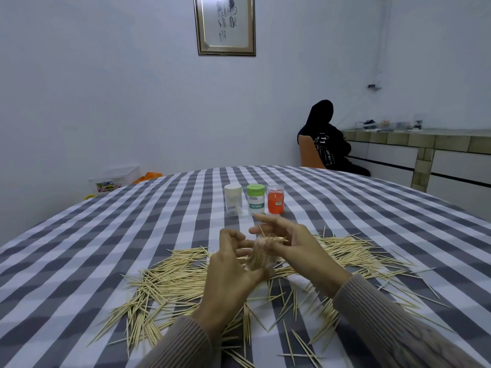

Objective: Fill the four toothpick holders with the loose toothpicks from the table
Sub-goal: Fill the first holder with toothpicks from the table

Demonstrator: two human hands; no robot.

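Note:
My left hand [228, 266] grips a clear toothpick holder [259, 257] held above the table, packed with toothpicks. My right hand [289, 243] pinches a small bunch of toothpicks [271, 236] at the holder's mouth, with its other fingers spread. Three more holders stand in a row behind: one with a white lid [233, 200], one with a green lid [255, 199] and an orange one [275, 200]. Loose toothpicks [170, 285] lie scattered over the checked tablecloth [79, 248] around and below both hands.
A person in black [322, 139] sits on an orange chair at the far right by a tiled counter [425, 140]. A plastic box [114, 179] sits beyond the table's left edge. A framed picture [225, 25] hangs on the wall.

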